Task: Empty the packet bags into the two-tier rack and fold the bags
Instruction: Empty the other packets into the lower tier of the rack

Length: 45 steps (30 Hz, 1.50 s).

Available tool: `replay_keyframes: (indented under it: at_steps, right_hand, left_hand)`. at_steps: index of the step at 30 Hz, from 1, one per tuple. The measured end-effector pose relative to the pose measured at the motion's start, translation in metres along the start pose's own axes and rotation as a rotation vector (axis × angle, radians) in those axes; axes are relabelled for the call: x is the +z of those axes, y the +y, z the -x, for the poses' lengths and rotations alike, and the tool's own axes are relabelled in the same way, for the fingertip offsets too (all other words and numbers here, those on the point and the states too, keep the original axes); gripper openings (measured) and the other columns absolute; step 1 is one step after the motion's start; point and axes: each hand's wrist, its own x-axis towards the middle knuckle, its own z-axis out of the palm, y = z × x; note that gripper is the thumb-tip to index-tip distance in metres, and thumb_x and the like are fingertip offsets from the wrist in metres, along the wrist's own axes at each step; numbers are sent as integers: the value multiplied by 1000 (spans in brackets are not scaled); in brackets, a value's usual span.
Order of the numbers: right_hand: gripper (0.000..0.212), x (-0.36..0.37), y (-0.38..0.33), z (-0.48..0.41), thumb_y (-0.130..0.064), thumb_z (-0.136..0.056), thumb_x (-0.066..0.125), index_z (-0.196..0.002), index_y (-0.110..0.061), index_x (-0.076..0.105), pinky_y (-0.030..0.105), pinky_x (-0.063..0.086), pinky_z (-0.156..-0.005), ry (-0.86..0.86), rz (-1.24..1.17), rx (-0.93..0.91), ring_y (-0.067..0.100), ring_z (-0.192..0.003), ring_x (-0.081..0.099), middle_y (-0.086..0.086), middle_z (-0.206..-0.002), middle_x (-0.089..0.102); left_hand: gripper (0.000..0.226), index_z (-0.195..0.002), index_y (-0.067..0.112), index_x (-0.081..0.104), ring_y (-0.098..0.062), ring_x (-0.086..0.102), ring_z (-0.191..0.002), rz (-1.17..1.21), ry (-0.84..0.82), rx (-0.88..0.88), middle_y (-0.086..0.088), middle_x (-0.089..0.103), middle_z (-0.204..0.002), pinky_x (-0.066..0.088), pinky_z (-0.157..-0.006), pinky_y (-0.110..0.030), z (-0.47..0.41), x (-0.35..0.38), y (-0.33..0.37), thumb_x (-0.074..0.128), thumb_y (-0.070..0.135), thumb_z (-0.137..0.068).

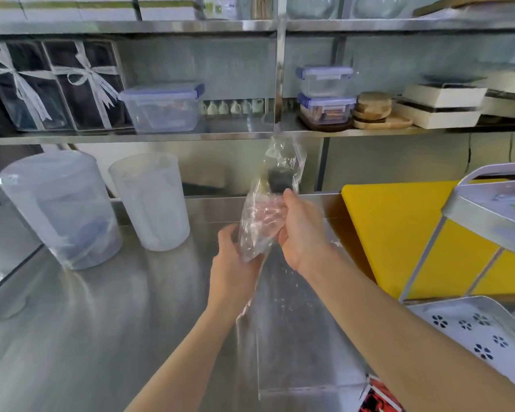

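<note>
Both hands hold one clear plastic bag [272, 203] up over the stainless steel counter [101, 322]. The left hand [232, 260] pinches its lower end from the left, fingers closed on the film; the right hand [302, 230] grips its middle from the right, thumb up near a dark patch [278, 179] that shows through the plastic, whether print or something inside I cannot tell. The bag's long axis runs nearly upright, leaning a little to the right at the top, and its upper end stands free in front of the edge of the steel shelf [161, 136]. It looks limp and close to empty, so the step in hand is probably flattening it for a fold.

The two-tier rack [485, 209] lies to the right, its upper tray level with the bag and its perforated lower tray [473, 328] nearer the body; the right hand is the nearer one to it. A yellow board [393, 233] stands between the bag and the rack. To the left, two translucent jugs [149, 200] sit well apart from the hands. Open counter lies straight below and toward the body, the roomiest place to lay the bag down; a red packet [378, 396] sits at the bottom edge, beside the right forearm.
</note>
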Motion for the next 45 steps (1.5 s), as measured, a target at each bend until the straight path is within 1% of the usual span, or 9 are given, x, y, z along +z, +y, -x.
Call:
replay_keyframes:
  at_steps: [3,8,12,14,17,22,29,33,45]
  right_hand:
    - [33,-14,-2,6,-37,-94,44,-88,-12,63,37,53,-76,-80,55,-70,24,-76,66,12,-84,69]
    - [23,-54,6,4,-30,-92,50,-91,-12,64,23,52,-66,86,143,-151,16,-76,67,4,-85,70]
    - [18,-93,34,-4,-16,-85,59,-71,-26,52,24,35,-58,371,154,-67,14,-64,45,3,-77,53]
    - [10,-108,45,-3,-27,-79,65,-82,-25,56,27,36,-65,265,116,63,17,-73,49,2,-83,54]
    - [47,-121,56,-5,-26,-83,63,-126,-16,49,30,38,-85,25,-25,188,19,-115,51,3,-124,56]
    - [33,-119,44,0,-20,-88,55,-120,-29,51,34,36,-94,-190,-140,132,13,-113,54,-3,-118,63]
    - [48,-116,30,5,-34,-40,91,-78,-20,64,31,41,-76,-223,-199,20,10,-81,66,-3,-83,72]
    - [12,-115,17,12,-22,-59,75,-63,-19,64,29,45,-69,-148,-213,-135,14,-68,63,-2,-68,70]
    - [23,-135,-10,25,2,-84,58,-68,-15,56,28,45,-64,114,116,-439,20,-65,55,1,-61,60]
  left_hand:
    - [13,-88,23,55,-19,62,-78,-35,75,46,9,64,-79,48,-60,-20,-15,-7,7,61,14,-82]
    - [20,-73,19,61,-32,67,-72,152,34,61,-8,71,-76,56,-72,-56,-39,-25,32,66,0,-74]
    - [21,-79,14,59,-9,67,-55,284,-93,195,-3,70,-66,58,-56,-30,-44,-40,70,64,-6,-79]
    - [17,-85,7,59,-7,67,-52,324,-149,280,-1,70,-66,56,-51,-21,-44,-47,87,60,-10,-81]
    - [17,-96,-2,58,-10,69,-55,358,-201,385,1,73,-61,57,-53,-23,-41,-59,108,58,-12,-82]
    - [23,-86,11,59,-13,69,-57,420,-156,459,1,73,-63,56,-54,-29,-42,-72,123,57,-12,-82]
    - [20,-86,8,61,-14,68,-54,621,-52,339,-2,73,-63,57,-51,-25,-43,-84,101,57,-11,-81]
    - [27,-79,16,65,-14,70,-58,708,-48,262,-1,74,-64,56,-53,-25,-46,-89,85,55,-8,-83]
    - [27,-65,15,72,-12,67,-73,986,-166,-149,3,69,-70,58,-68,-29,-61,-70,-1,55,6,-84]
